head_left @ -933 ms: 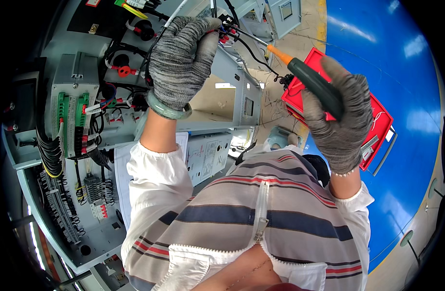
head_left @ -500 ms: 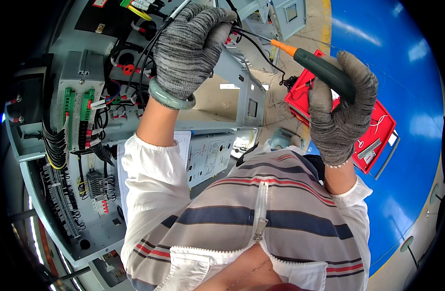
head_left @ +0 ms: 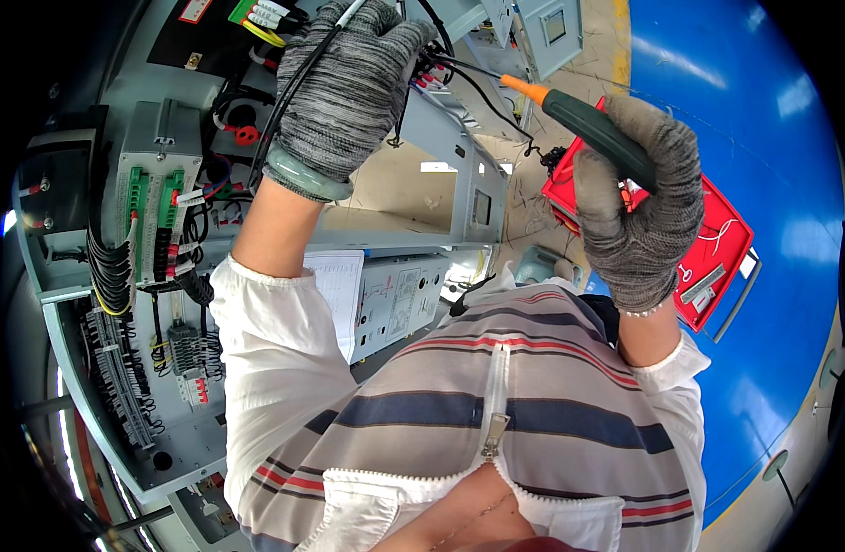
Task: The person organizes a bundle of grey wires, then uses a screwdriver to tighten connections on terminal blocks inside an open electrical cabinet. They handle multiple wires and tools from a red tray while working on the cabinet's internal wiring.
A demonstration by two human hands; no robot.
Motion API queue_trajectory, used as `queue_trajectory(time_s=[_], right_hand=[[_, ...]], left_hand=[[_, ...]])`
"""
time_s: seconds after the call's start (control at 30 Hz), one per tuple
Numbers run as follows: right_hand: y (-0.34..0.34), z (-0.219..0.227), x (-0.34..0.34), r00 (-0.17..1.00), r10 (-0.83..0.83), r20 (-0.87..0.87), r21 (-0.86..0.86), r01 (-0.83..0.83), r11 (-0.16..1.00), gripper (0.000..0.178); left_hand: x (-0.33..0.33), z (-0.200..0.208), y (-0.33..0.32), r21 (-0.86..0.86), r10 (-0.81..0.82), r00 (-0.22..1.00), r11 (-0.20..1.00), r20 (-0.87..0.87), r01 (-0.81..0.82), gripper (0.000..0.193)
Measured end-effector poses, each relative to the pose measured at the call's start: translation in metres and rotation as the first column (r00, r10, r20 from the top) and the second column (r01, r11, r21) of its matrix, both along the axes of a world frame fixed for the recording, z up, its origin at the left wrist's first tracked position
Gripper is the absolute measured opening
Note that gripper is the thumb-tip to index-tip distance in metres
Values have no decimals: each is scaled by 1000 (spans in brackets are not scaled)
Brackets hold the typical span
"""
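While the knit-gloved right hand (head_left: 641, 225) grips a tapered screwdriver (head_left: 595, 136), the left hand (head_left: 342, 101) curls, its hold unclear.

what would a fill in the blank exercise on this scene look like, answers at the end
The grey-gloved right hand grips a dark green-and-orange screwdriver by its ____.
The grey-gloved left hand has a pale green bangle around its ____.
The glossy floor right of the open red plastic tray is ____.

Missing words: handle; wrist; blue.
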State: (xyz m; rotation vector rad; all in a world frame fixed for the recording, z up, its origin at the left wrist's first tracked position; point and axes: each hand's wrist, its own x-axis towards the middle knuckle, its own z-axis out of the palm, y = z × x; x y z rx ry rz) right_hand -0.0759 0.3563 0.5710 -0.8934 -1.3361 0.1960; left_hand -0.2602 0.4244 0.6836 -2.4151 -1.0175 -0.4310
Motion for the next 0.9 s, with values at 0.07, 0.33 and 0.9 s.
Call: queue_trajectory(time_s=[0.07,0.33,0.9], right_hand=[[5,-5,2,998,-19,52,76,15,997,29],[4,-4,2,994,-47,100,136,33,990,26],[1,-7,3,991,-46,128,118,30,993,24]], left_hand=[[-1,-2,1,13,70,996,997,-57,-70,7],[-2,-9,7,130,24,986,992,-162,-3,8],[-25,-34,20,-93,-123,944,983,307,158,14]])
